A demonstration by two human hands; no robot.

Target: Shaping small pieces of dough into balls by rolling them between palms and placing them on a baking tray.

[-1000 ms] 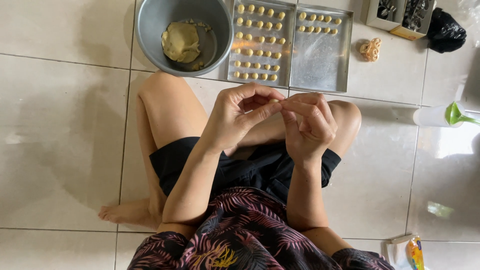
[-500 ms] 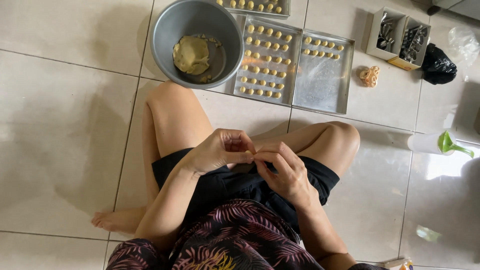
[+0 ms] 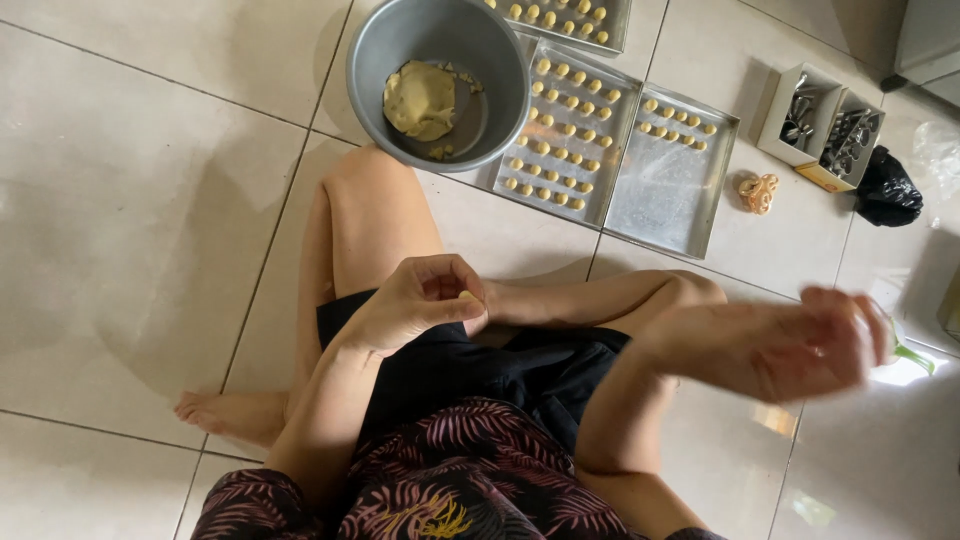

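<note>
I have my left hand [image 3: 420, 305] curled over my lap, thumb and fingertips pinched on a small pale-yellow bit of dough [image 3: 466, 297] held just above my black shorts [image 3: 480, 365]. My right hand [image 3: 800, 345] is out to the right over the floor tiles [image 3: 120, 200], blurred with motion, so I cannot tell whether it grips anything or hangs loose. The dough looks soft, light and a little greasy; I judge it will squash under any firm squeeze, so it wants a gentle hold between the fingertip pads rather than the palm. The bigger lump of the same dough [image 3: 420, 98] sits in the grey metal bowl [image 3: 505, 90] by my knee, with the baking trays [image 3: 670, 195] of small pieces just beside it. Half a second ago both hands were together at my lap working the piece; now the right has swung away and the left keeps the dough alone.
</note>
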